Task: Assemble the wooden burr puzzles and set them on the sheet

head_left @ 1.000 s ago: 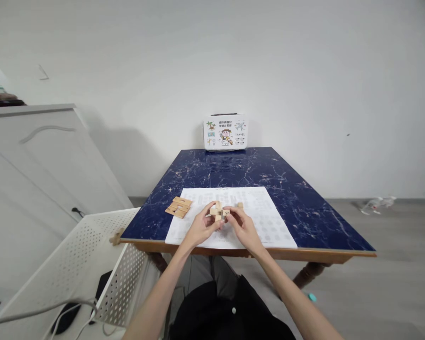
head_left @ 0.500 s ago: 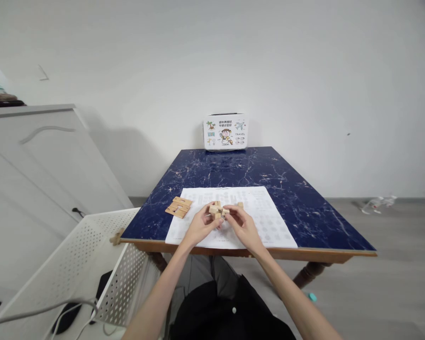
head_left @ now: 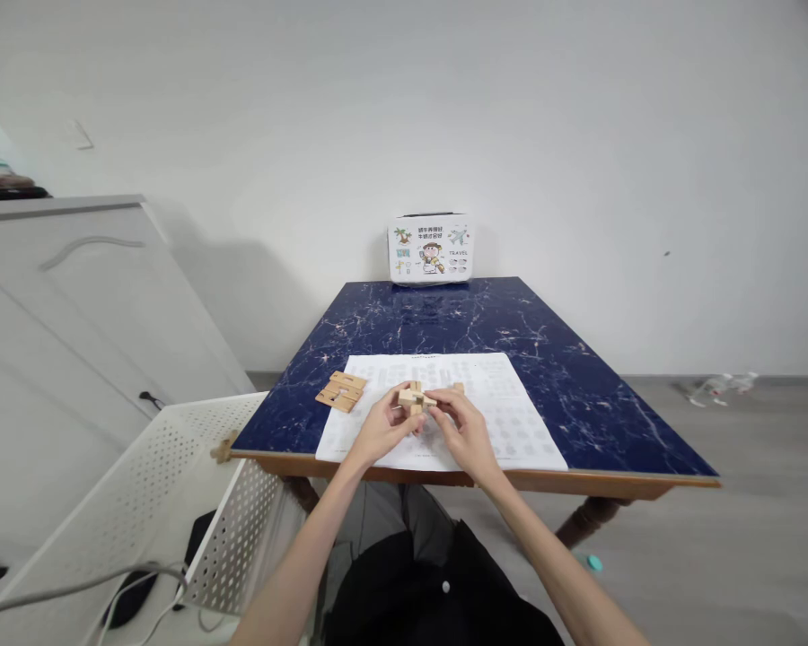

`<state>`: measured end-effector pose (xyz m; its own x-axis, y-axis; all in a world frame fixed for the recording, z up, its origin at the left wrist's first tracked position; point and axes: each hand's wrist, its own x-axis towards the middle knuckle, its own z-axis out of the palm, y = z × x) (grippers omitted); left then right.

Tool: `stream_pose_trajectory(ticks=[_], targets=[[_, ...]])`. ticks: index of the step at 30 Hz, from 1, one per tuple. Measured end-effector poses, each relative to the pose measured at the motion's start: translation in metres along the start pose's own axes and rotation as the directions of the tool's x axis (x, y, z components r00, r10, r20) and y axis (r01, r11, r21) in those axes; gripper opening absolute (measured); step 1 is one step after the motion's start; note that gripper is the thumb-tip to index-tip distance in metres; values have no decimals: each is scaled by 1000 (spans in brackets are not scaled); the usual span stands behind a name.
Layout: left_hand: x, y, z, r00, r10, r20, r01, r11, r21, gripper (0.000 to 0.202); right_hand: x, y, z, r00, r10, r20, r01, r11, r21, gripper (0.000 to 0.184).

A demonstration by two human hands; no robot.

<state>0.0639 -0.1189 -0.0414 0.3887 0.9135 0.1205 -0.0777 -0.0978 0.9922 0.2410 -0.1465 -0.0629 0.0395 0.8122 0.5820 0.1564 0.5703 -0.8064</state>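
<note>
Between my two hands, over the printed sheet, is a small cluster of pale wooden puzzle pieces (head_left: pixel 410 398) fitted across one another. My left hand (head_left: pixel 382 432) grips the cluster from the left, thumb in front. From the right, my right hand (head_left: pixel 463 434) pinches a wooden piece (head_left: pixel 429 401) at the cluster's side; whether it is locked in cannot be told. Just behind my right fingers a loose wooden block (head_left: pixel 459 388) stands on the white instruction sheet (head_left: pixel 518 422). Left of my hands, a flat slotted wooden board set (head_left: pixel 340 391) overlaps the sheet's edge.
The blue marble-patterned table (head_left: pixel 437 323) reaches back to the wall, where a white printed case (head_left: pixel 431 249) stands. At the left is a white perforated basket (head_left: pixel 235 529) with cables and black objects. A wooden piece (head_left: pixel 224 447) sits by the table's left corner.
My right fingers have slightly turned the piece they pinch against the cluster. My left hand keeps its hold. The whole view has shifted a little.
</note>
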Motion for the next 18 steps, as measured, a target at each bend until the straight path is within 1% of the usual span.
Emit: stream_pose_trajectory(ticks=[4, 11, 14, 18], targets=[[0, 0, 0, 1000, -7, -6, 7, 1000, 10, 86, 0, -1, 0, 1000, -23, -5, 23, 999, -44, 25], [0, 0, 0, 1000, -7, -24, 8, 999, 42, 83, -1, -5, -1, 1000, 7, -11, -7, 1000, -27, 28], [0, -1, 0, 1000, 1, -12, -1, 1000, 27, 84, -1, -5, 0, 1000, 15, -8, -15, 999, -37, 28], [-1, -1, -1, 1000, 1, -9, -1, 1000, 17, 84, -1, -6, 0, 1000, -6, 3, 6, 998, -61, 27]])
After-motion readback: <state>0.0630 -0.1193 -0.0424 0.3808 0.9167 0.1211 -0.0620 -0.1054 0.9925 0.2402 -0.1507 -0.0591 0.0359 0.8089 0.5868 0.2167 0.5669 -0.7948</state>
